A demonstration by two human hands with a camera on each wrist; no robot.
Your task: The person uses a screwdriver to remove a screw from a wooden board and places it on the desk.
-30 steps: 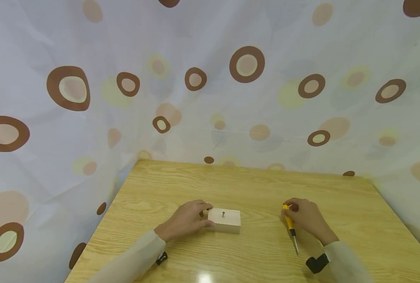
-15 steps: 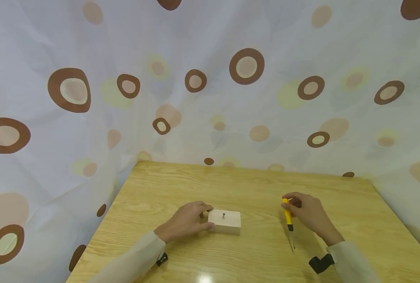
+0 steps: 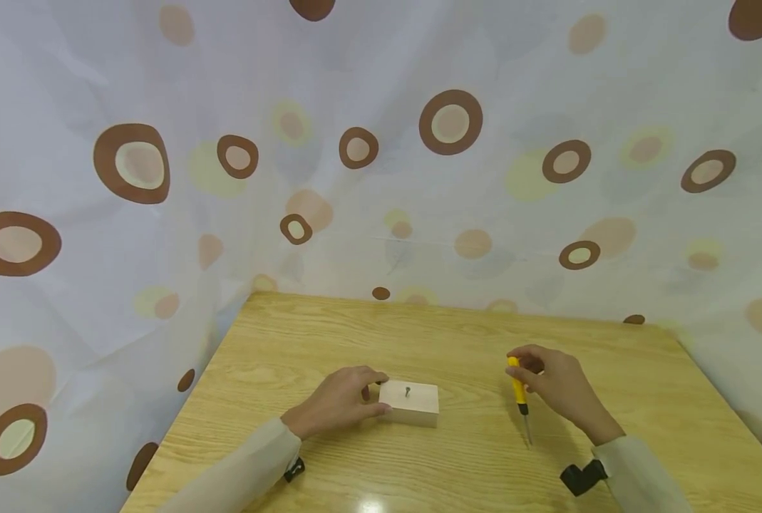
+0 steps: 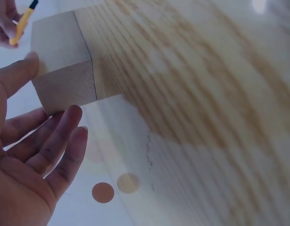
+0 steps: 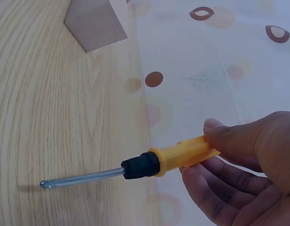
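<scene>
A pale wooden block (image 3: 409,412) lies on the table, and a screw (image 3: 408,392) stands up from its top face. My left hand (image 3: 337,402) holds the block by its left end, thumb on the near side and fingers at the far side; the left wrist view shows the thumb against the block (image 4: 62,44). To the right, my right hand (image 3: 562,385) pinches the end of a yellow screwdriver (image 3: 518,385) between thumb and fingers. The screwdriver's metal shaft (image 5: 83,179) points down toward the table, its tip apparently just above the surface.
The wood-grain table (image 3: 316,335) reaches back to a white curtain (image 3: 381,192) printed with brown and beige circles, which also hangs at both sides. A black strap piece (image 3: 582,477) sits at the right wrist, another black piece (image 3: 294,469) at the left.
The right hand has raised the screwdriver slightly and shifted it a little left; its shaft now hangs steeper. The left hand and the block have stayed in place.
</scene>
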